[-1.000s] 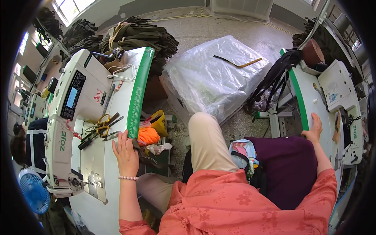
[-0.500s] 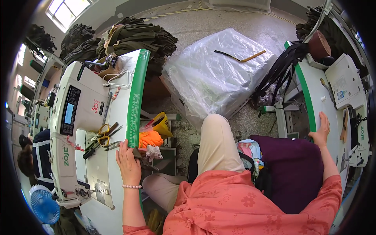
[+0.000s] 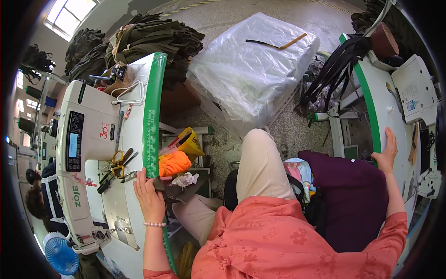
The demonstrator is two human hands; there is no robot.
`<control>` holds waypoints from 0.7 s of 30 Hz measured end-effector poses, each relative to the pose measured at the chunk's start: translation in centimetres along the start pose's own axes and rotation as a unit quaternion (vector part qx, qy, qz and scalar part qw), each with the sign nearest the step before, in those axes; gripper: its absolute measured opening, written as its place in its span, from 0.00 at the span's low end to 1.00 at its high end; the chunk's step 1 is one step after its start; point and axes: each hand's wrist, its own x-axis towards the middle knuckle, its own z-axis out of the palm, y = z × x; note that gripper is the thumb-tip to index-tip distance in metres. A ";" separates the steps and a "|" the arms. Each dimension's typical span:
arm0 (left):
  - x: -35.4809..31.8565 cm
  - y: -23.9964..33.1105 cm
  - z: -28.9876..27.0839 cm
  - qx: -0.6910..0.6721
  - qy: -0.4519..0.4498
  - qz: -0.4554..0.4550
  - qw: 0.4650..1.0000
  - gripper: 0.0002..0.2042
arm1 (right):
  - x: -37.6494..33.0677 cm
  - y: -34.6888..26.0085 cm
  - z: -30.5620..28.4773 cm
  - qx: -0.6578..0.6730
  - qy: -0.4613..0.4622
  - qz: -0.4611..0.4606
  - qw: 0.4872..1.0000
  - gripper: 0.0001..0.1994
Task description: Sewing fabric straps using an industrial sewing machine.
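Resting on the left-hand counter (image 3: pixel 135 139), the left hand (image 3: pixel 151 197) lies over its green edge, fingers stretched forward and close together; a dark cloth (image 3: pixel 158 184) sits right at the fingertips, and whether the thumb pinches it, I cannot tell! Just ahead and to the left lie yellow-handled scissors (image 3: pixel 119 163), beside the big white sewing machine (image 3: pixel 93 135). Over to the other side, the right hand (image 3: pixel 387 151) is on the right-hand counter (image 3: pixel 380 100), fingers straight and together on top, thumb spread away against the green rim, nothing pinched. Between the counters, orange cloth (image 3: pixel 174 163) shows near the left hand, purple fabric (image 3: pixel 344 204) drapes near the right forearm, and out front sits a plastic-covered stack (image 3: pixel 251 65), a thin strip (image 3: pixel 292 42) across it.
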 end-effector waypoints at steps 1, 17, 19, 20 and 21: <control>0.1 0.1 0.1 0.000 0.001 0.001 1.000 0.19 | 0.0 0.1 0.0 -0.003 0.000 0.001 1.000 0.45; 2.0 1.9 2.5 -0.029 -0.004 0.000 1.000 0.19 | 2.7 0.4 1.4 -0.032 -0.029 0.022 0.999 0.45; 2.6 2.7 3.3 -0.027 0.003 0.002 1.000 0.19 | 3.4 0.6 2.2 -0.028 -0.033 0.018 0.999 0.45; 3.0 3.1 3.4 -0.030 -0.005 0.003 1.000 0.19 | 3.7 0.6 2.5 -0.025 -0.037 0.018 0.999 0.45; 3.4 3.5 3.5 -0.033 -0.008 -0.005 0.999 0.19 | 4.0 0.6 2.8 -0.030 -0.044 0.021 0.998 0.45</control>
